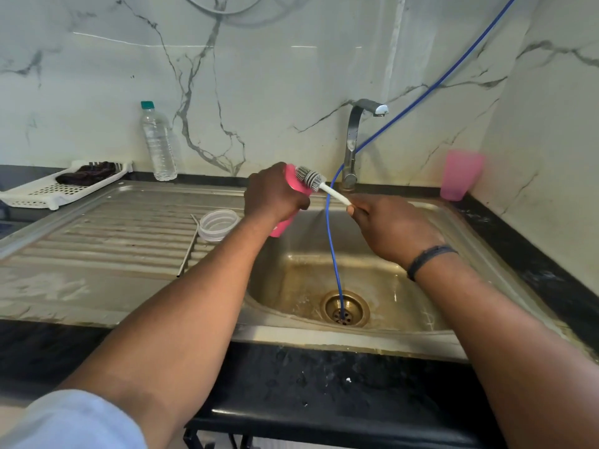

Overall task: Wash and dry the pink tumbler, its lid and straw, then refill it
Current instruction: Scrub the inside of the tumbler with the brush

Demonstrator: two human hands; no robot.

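Note:
My left hand grips the pink tumbler, holding it tilted over the left edge of the sink basin with its mouth pointing up and to the right. My right hand holds the white handle of a bottle brush; the grey bristle head sits at the tumbler's mouth. The clear lid lies on the draining board just left of the tumbler. The metal straw lies beside it, running toward me along the ridges.
A steel sink with a drain and a tap behind it. A blue hose hangs down into the drain. A pink cup stands back right, a water bottle and a white rack with a dark cloth back left.

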